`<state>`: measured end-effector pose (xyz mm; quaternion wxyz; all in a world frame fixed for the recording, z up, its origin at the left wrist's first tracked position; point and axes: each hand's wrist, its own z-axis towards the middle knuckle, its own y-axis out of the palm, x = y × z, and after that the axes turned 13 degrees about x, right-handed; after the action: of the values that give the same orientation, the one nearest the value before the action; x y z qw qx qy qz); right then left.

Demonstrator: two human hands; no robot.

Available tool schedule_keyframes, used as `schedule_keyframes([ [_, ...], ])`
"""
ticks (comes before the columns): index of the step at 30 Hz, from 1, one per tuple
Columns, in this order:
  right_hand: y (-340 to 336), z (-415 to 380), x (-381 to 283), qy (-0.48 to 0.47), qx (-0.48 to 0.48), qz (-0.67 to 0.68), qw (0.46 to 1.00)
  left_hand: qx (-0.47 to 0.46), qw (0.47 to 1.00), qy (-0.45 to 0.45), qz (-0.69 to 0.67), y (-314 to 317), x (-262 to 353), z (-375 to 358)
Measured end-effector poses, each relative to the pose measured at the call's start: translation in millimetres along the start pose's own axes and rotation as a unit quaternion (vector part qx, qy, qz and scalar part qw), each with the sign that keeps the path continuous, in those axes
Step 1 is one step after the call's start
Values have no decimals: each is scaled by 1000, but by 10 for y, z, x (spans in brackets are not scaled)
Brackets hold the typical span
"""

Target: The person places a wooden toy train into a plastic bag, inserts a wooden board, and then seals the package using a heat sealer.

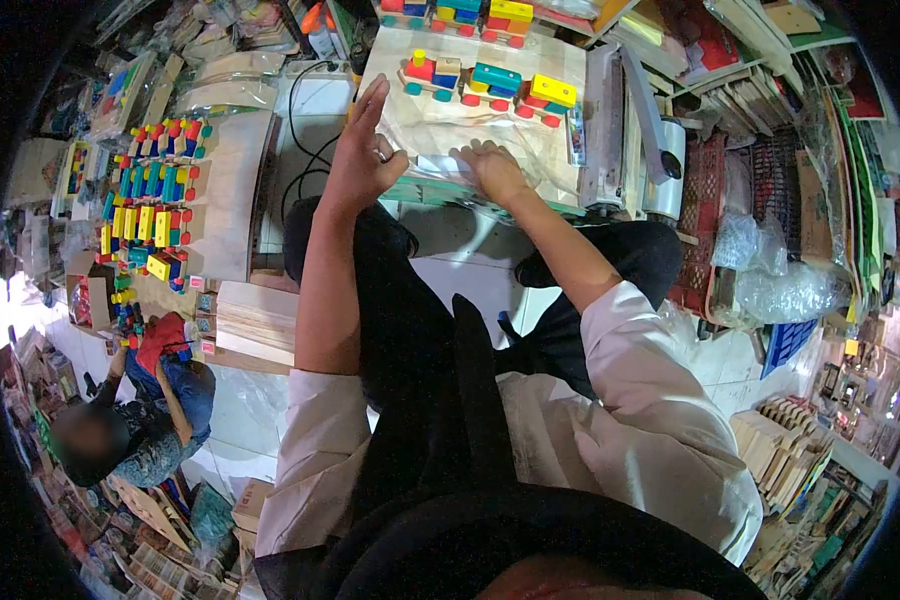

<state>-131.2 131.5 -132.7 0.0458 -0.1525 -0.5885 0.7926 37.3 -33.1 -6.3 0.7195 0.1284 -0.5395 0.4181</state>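
- Clear, glossy plastic bag (440, 125): lies flat on the pale wooden worktop (560, 60); it holds a colourful wooden toy train (490, 88) of blocky painted cars in red, yellow, teal and blue on round wheels.
- Left hand (362, 150): at the bag's near left edge, fingers spread and raised, palm loose, gripping nothing that shows.
- Right hand (492, 168): pressed flat, palm down, on the bag's near edge; fingers together, closed on nothing.
- White-and-grey heat-sealing machine (625, 130): just right of the bag, long hinged arm, smooth casing.
- Second set of painted block toys (460, 15): at the worktop's far edge.
- Rows of matching painted wooden trains (150, 195): laid out on a low wooden board (235, 190) to the left.
- Another person (145, 420): seated on the floor lower left, patterned sleeve.
- Stacks of pale flat wooden pieces (780, 440): lower right.
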Motion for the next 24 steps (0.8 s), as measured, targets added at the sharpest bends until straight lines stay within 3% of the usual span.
schedule_keyframes([
  [2,-4,-14,-3,14,-23,-2,1000,1,1000,8,8,19,12,12],
  [5,36,-43,35,-24,18,-5,1000,-1,1000,5,6,30,38,2],
  [7,89,-34,40,16,-19,34,999,-4,1000,-6,-3,37,37,0],
  [10,284,-74,93,1,-22,3,1000,-5,1000,5,-16,43,44,4],
  [11,260,-78,86,1,-22,3,1000,-20,999,-27,-6,31,85,6],
  [13,191,-90,78,-75,4,-34,997,-35,998,-59,4,29,106,4],
  [17,127,-22,45,-77,29,-44,996,-23,999,-27,-6,26,56,-6],
  [19,84,28,25,-54,-38,-16,998,-19,1000,-17,6,20,53,-7],
  [22,1,64,-37,-42,2,-5,999,-14,999,-29,-19,2,98,-13],
  [24,-8,108,-72,-20,-40,-23,999,-17,999,-47,-14,-24,138,-14],
])
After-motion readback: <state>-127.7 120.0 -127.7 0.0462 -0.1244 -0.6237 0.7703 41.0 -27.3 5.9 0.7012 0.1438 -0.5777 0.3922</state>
